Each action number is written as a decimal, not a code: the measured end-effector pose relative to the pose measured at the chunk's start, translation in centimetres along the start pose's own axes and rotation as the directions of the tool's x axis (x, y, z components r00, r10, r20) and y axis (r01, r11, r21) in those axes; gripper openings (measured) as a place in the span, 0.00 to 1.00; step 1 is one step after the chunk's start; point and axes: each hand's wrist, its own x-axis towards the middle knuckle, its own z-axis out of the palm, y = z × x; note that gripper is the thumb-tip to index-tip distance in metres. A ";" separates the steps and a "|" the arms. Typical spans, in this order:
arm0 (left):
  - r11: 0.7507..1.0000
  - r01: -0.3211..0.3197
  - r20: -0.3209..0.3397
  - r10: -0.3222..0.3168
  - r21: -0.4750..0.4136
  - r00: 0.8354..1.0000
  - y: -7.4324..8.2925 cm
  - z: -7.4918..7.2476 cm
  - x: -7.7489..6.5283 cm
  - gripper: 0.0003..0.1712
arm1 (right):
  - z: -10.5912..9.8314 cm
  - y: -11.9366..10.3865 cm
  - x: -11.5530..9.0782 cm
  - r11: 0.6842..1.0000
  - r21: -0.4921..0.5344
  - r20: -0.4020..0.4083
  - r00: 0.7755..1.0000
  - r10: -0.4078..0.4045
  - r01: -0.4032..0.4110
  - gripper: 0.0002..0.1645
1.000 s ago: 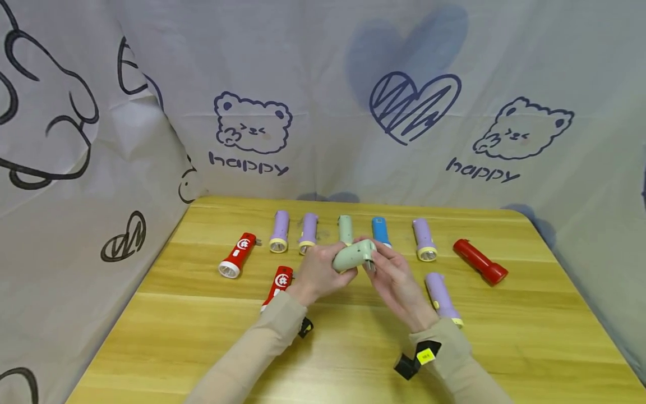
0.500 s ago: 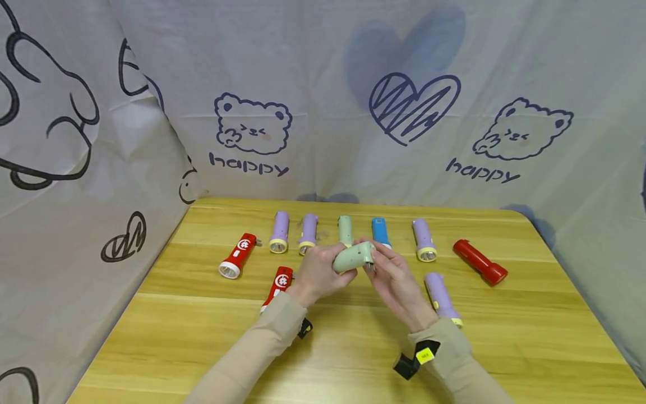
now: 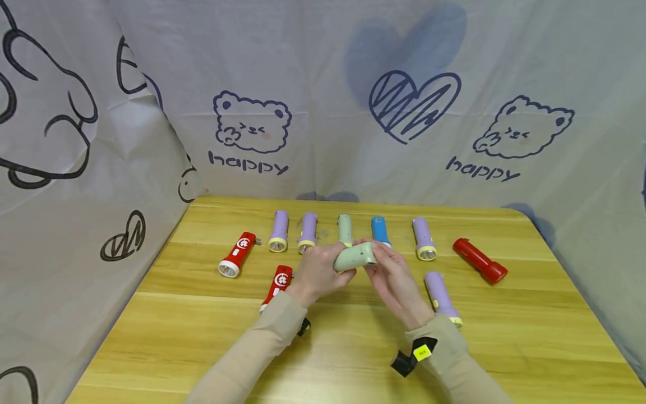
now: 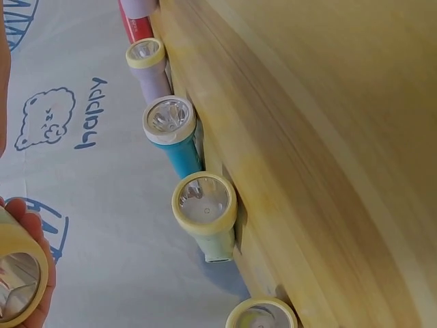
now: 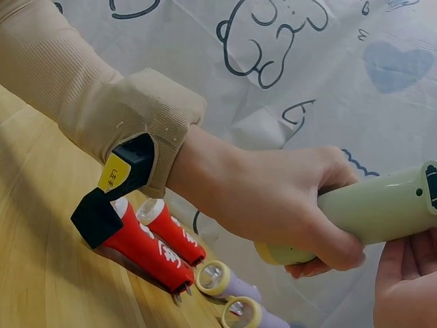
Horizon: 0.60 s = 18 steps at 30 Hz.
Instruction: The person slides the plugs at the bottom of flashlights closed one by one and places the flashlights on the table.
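Observation:
My left hand (image 3: 319, 273) grips a light green flashlight (image 3: 355, 257) around its body, above the table's middle. The flashlight's tail end points right, toward my right hand (image 3: 397, 279), whose bent fingers hold that end. In the right wrist view, the right fingers (image 5: 404, 287) are against the underside near the tail, where a dark slot (image 5: 432, 183) shows. The cream-rimmed lens end (image 5: 273, 254) sticks out past the left hand's other side. At the left edge of the left wrist view, the reflector (image 4: 17, 287) is seen with fingers around it.
Behind the hands, purple flashlights (image 3: 279, 230), another green flashlight (image 3: 345, 229) and a blue flashlight (image 3: 379, 230) lie in a row. Red flashlights (image 3: 237, 255) are at left, a red flashlight (image 3: 479, 261) at right. A purple flashlight (image 3: 441, 297) lies near the right wrist.
The metal prongs that stuck out of the held flashlight's tail end earlier no longer show. My right fingers have shifted slightly at that end; the left hand stays nearly still.

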 end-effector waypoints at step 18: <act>1.000 0.022 0.074 -0.023 0.007 0.997 0.4 -0.4 0.4 0.15 | 0.0 -0.4 -0.4 0.999 0.038 -0.046 0.999 -0.007 0.009 0.18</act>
